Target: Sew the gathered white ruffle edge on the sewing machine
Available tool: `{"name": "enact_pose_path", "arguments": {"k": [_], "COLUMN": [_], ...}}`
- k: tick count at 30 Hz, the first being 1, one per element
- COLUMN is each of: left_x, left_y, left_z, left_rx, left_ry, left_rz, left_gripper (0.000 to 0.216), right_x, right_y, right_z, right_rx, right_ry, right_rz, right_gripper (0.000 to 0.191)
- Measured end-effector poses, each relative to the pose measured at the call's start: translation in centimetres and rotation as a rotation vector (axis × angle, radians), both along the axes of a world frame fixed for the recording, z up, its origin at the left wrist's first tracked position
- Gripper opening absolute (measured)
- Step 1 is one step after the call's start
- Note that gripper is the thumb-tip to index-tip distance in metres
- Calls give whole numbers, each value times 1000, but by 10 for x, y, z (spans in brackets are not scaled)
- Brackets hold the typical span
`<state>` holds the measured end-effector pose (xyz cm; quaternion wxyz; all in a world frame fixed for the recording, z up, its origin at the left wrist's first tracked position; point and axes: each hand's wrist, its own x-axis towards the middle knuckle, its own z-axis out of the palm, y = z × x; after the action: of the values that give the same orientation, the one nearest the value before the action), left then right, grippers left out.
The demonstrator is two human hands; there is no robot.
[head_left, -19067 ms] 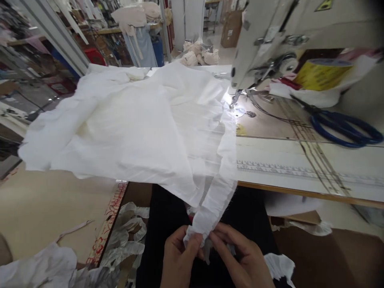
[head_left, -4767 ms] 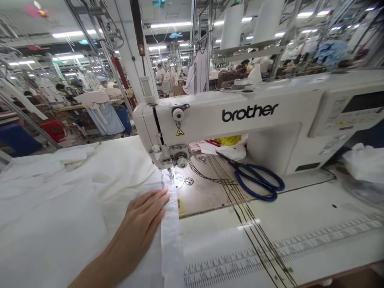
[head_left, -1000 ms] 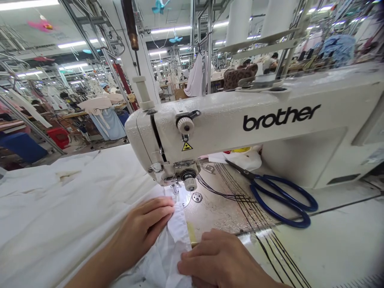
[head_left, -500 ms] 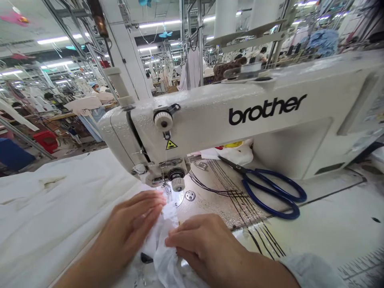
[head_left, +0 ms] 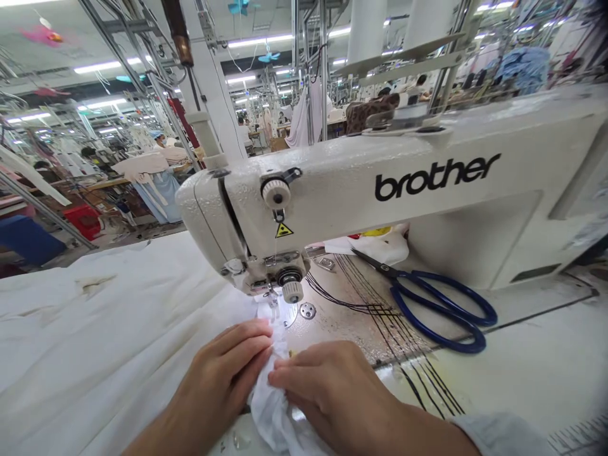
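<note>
Head view: left hand [head_left: 223, 373], right hand [head_left: 327, 392] pinch white fabric [head_left: 270, 405].

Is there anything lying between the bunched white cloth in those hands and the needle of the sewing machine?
Nothing visible. The left hand and right hand pinch the white cloth just in front of the needle; only a lit, bare strip of plate lies between. The blue scissors lie off to the right.

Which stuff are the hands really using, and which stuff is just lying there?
In use: left hand, right hand, white fabric, Brother sewing machine.
Lying about: blue-handled scissors, yellow roll behind the machine.
</note>
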<state>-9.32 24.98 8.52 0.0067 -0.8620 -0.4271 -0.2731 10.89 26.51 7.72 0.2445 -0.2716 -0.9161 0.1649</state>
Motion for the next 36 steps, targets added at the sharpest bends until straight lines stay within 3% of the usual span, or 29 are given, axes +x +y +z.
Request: {"name": "enact_pose_path", "arguments": {"k": [4,8,12,14,17,21,24,28,36], "left_x": [-4,-8,-9,-8,-6,-4,-4,-4,-10], "left_y": [17,35,36,32,27,24,25,25,26], "left_z": [1,1,0,-1,0,4,4,1,1], "left_rx": [-28,-26,3,38,56,4,-21,-29,-53], "left_ry": [-40,-36,-29,-41,-46,-51,-48,-51,11], "left_rz": [9,21,29,6,-77,-102,-92,-69,-67], "left_gripper": [11,12,13,17,22,22,24,26,28], "right_x": [-4,-8,-7,-6,-4,0,1,2,-6], "right_y": [13,26,26,22,13,-1,-8,-9,-5], "right_z": [7,13,7,1,-7,-5,1,2,-8], "right_rx": [-104,-106,-76,2,256,502,627,621,600], "right_ry": [27,-27,-46,-51,16,129,179,188,269], "right_rz": [-34,-68,-52,-41,-44,-9,39,103,14], "right_gripper": [21,24,19,18,10,14,27,29,23]}}
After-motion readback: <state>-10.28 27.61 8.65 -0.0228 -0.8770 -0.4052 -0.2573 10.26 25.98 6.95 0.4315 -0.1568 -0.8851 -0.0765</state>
